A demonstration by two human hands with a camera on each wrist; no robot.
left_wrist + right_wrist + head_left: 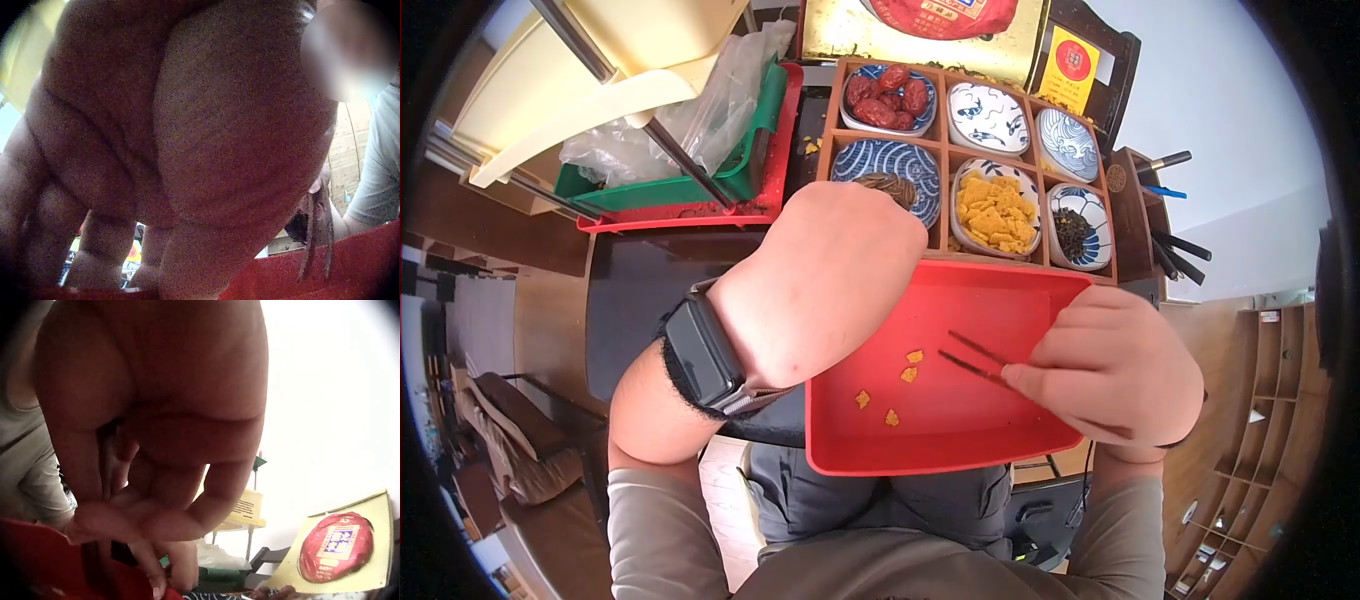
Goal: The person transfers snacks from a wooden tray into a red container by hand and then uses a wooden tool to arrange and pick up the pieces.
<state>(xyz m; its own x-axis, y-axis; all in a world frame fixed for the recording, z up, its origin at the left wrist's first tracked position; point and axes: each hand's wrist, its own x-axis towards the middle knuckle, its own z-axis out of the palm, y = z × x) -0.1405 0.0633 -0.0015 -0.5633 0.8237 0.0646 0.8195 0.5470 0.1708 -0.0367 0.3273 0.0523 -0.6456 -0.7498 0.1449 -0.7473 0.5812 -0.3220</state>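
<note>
My left hand (830,270) hangs over the back left corner of the red tray (960,445); the head view hides its fingers. In the left wrist view, the left hand's (187,137) fingers extend downward, with nothing visible gripped. Dark tweezers (972,367) are pinched in my right hand (1115,370), their tips apart above the tray. Several small yellow pieces (909,375) lie on the tray's left part. Behind it, a bowl (997,245) holds more yellow pieces. Thumb and fingertips of the right hand (156,444) meet in the right wrist view.
A wooden divided box (943,150) behind the tray holds bowls, including one with red dates (890,98) and one with dark leaves (1072,232). At the left stands a green bin (645,200) with plastic bags. A pen holder (1135,215) is at the right.
</note>
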